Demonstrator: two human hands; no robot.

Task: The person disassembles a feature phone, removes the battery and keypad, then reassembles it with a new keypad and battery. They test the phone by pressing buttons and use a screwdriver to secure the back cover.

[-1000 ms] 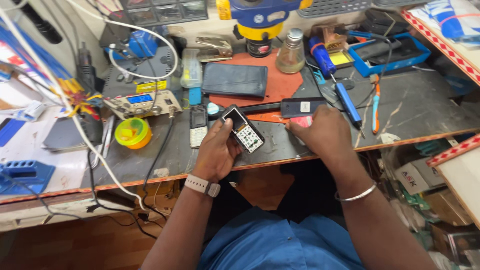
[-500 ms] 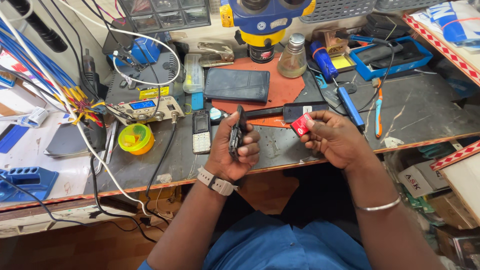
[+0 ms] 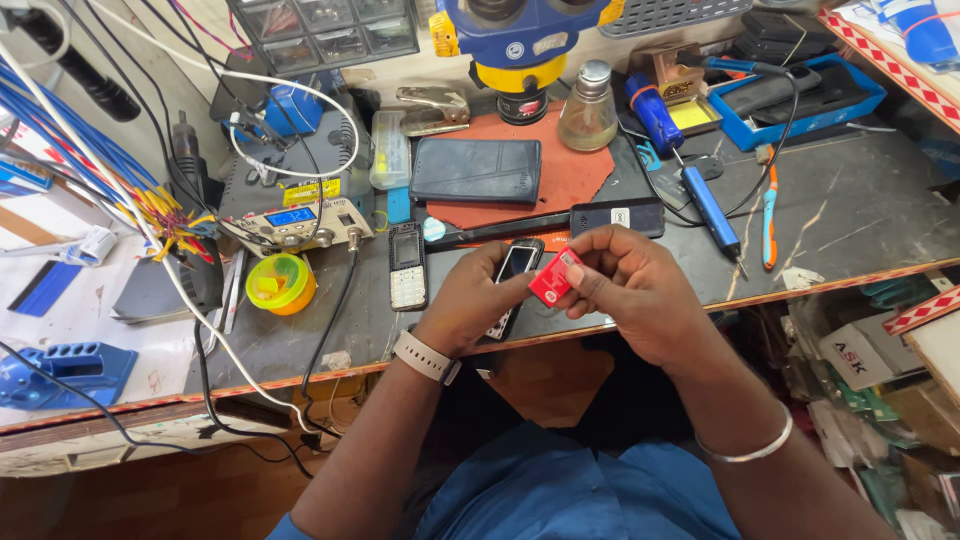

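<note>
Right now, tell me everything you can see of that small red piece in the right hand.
The small red piece is flat, roughly rectangular, plastic-looking, with a white mark on its face. The right hand pinches it at its fingertips above the bench edge, tilted. Its lower left corner meets the small dark phone that the left hand holds.

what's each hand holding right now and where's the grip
The left hand holds a small dark keypad phone, gripped around its lower body. The right hand pinches a small red flat battery-like block by its right edge with thumb and fingers.
</note>
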